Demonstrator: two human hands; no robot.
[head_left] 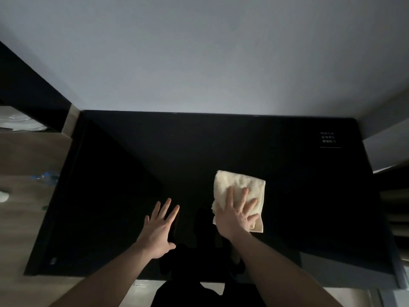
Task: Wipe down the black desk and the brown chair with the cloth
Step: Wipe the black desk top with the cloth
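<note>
Cloth (240,191): pale towel, folded into a pad, flat on the right half of the black tabletop (199,156); folding likely gives a thick, even wiping face.
Right hand (235,214): palm down on the cloth's near part, fingers straight and spread, pressing it rather than clutching; that grip suits sliding the pad under even pressure.
Left hand (158,229): fingers straight and splayed, holding nothing, flat on or just above the bare tabletop beside the cloth; probably bracing the lean forward.
Tabletop: glossy, set against a white wall (199,63), small white print (328,137) at the far right corner.
Chair: not visible, so judged not yet reached.
Stage: desk wipe under way.
</note>
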